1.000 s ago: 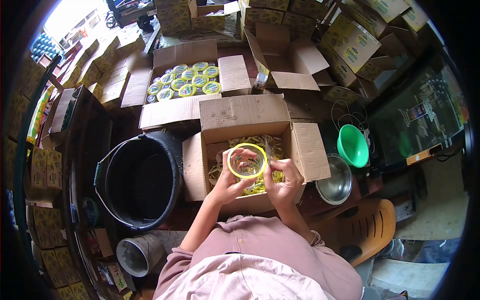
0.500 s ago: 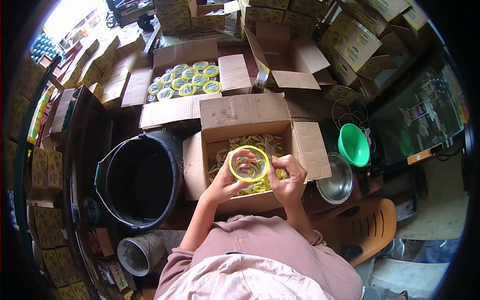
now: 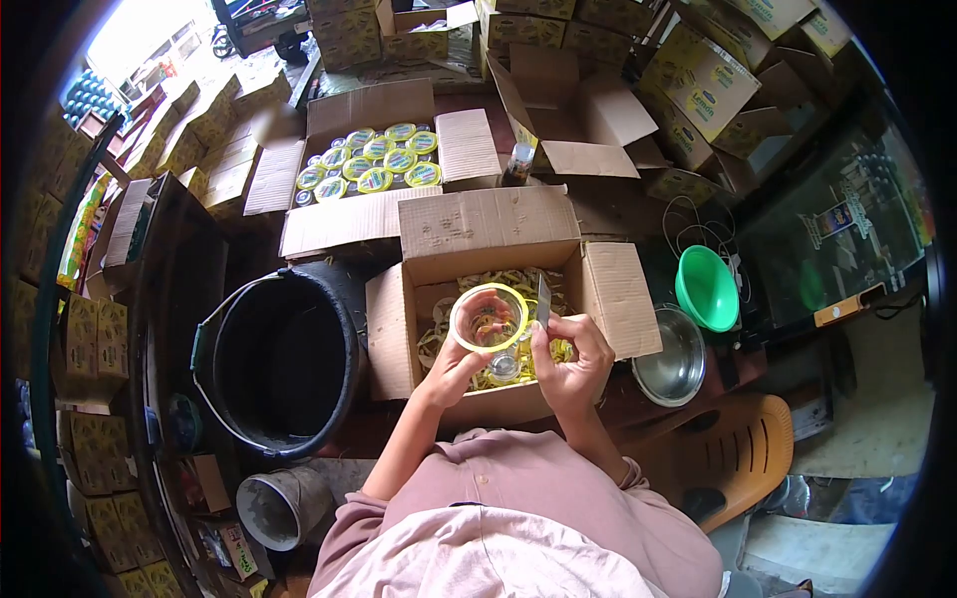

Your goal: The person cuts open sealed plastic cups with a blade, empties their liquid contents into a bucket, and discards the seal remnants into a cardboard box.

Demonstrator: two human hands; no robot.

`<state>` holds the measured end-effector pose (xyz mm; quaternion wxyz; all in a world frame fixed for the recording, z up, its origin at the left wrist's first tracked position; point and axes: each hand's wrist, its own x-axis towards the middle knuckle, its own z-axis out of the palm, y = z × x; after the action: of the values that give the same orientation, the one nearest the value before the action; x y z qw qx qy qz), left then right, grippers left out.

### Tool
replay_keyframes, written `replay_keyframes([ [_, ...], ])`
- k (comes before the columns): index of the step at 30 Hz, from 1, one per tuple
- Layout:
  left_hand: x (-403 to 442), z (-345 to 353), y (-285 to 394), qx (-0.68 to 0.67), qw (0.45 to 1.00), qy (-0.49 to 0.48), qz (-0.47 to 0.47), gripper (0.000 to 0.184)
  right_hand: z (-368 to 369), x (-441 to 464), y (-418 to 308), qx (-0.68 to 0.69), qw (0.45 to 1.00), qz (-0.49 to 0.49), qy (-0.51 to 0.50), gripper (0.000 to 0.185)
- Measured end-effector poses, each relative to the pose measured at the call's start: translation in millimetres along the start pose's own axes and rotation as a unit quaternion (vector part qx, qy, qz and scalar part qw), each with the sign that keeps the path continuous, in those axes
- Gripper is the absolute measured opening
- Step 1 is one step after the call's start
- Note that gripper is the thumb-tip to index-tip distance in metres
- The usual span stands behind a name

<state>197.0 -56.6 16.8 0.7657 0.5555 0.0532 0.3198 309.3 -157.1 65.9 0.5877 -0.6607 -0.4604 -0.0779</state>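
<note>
My left hand point(image 3: 449, 377) is wrapped around a clear plastic tub with a yellow rim point(image 3: 522, 317), its round end facing up toward me. Pinched between the thumb and fingers of my right hand point(image 3: 575, 361) is a thin flat metal blade point(image 3: 543, 297), pointing up just right of the tub and apart from it. Both hands are over an open cardboard box point(image 3: 488, 221) holding many yellow strips and scraps point(image 3: 464, 384). A clear round piece point(image 3: 504, 367) shows below the rim; whether it belongs to the tub I cannot tell.
A black bucket point(image 3: 344, 399) stands left of the box, above a grey pail point(image 3: 317, 490). At right are a metal bowl point(image 3: 670, 364), a green bowl point(image 3: 706, 289) and an orange chair point(image 3: 738, 453). Behind, an open carton point(image 3: 339, 231) holds several yellow-lidded tubs, beside a bottle point(image 3: 518, 164).
The tub has shifted slightly left and tilted. The blade has moved a little right, away from the rim, and shows more clearly. Both hands keep their hold.
</note>
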Motion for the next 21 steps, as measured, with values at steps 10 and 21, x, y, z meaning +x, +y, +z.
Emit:
replay_keyframes([
  [10, 2, 1, 8, 0.112, 0.993, 0.008, 0.033, 0.067, 0, -3, -7, -0.024, 0.998, -0.058, -0.004, 0.019],
  [21, 4, -4, 27, 0.324, 0.944, -0.036, 0.058, 0.069, 2, 5, -9, -0.054, 0.998, -0.041, -0.014, 0.019],
])
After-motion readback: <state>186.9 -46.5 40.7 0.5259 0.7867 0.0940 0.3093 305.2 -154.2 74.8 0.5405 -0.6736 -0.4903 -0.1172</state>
